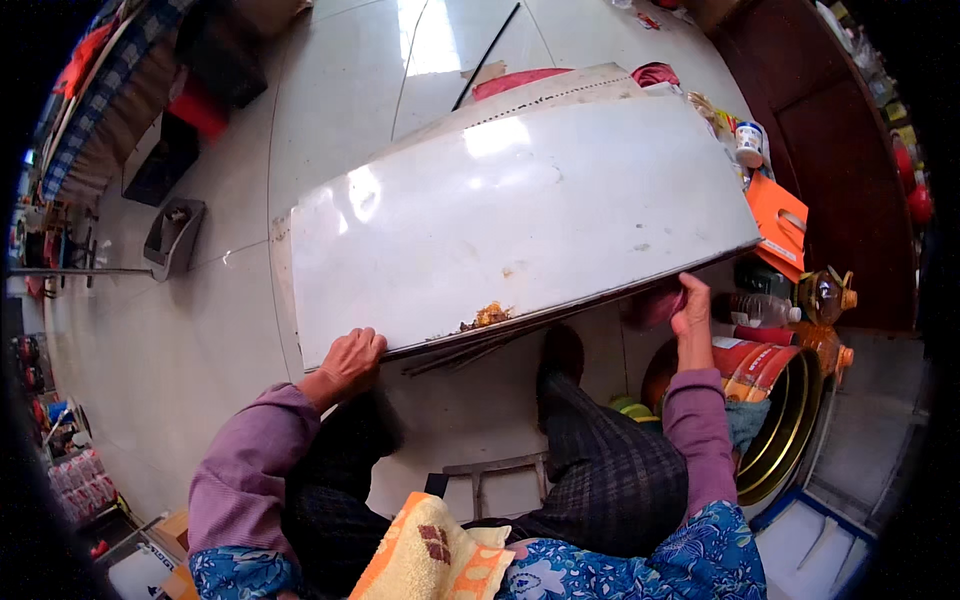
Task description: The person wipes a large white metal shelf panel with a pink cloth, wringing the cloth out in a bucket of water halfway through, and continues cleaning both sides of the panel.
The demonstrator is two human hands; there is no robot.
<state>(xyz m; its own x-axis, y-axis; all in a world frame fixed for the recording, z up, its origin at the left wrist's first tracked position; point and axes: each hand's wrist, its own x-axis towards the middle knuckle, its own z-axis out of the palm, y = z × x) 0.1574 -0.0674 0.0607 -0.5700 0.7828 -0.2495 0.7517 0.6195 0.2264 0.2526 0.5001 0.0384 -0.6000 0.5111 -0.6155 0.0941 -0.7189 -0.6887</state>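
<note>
A large glossy white panel (520, 220) is tilted in front of my knees, with a rust-brown patch on its near edge. My left hand (346, 362) is closed over the near left corner. At the right end of the same edge, my right hand (692, 305) grips from below, its fingers partly hidden. A dark reddish thing (655, 306) shows beside that hand under the panel; its kind is unclear. Behind the panel's far edge is a pale sheet (590, 85) with a row of small holes. A yellow and orange towel (430, 555) lies over my lap.
To the right stand a red drum (770, 375) with gold rims, oil bottles (825, 295), an orange bag (777, 222) and a dark red cabinet (820, 150). A grey dustpan (174, 236) sits on the tiled floor at left. A black rod (487, 55) lies beyond the panel.
</note>
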